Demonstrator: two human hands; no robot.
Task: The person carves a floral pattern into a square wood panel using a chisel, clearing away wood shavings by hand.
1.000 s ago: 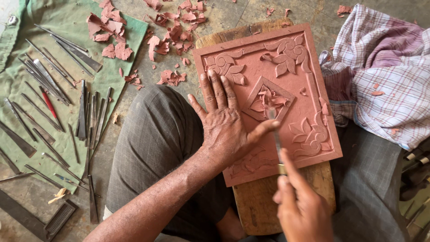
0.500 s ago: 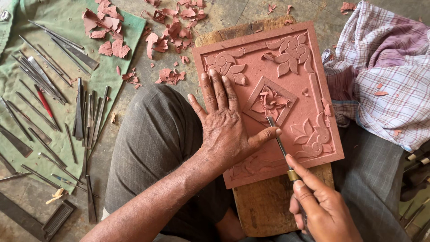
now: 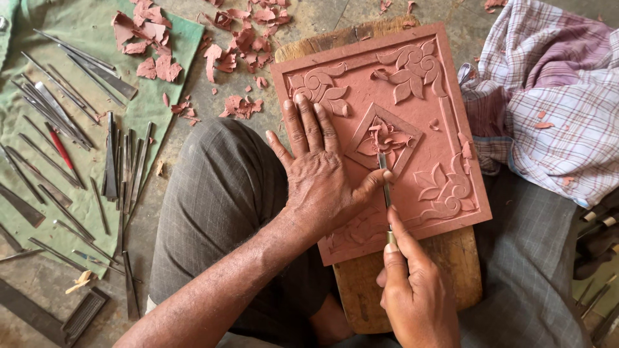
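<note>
From the head view, my left hand (image 3: 319, 177) lies flat and spread on the square reddish-brown carved stone slab (image 3: 387, 122), fingers straight, gripping nothing, its thumb pressed against the thin metal chisel (image 3: 385, 187). My right hand (image 3: 412, 293), just below the left, is closed around the lower end of that chisel, whose tip sits at the diamond-shaped flower carving in the slab's middle. The slab rests on a worn wooden board (image 3: 445, 270) that shows beneath my right hand and beyond my left fingertips. Well left of my left hand, a green cloth (image 3: 84, 38) holds rows of slender metal carving tools (image 3: 122, 161). Reddish stone chips (image 3: 238, 38) lie beyond my left hand. A checked cloth (image 3: 554, 96) lies to the right of both hands.
</note>
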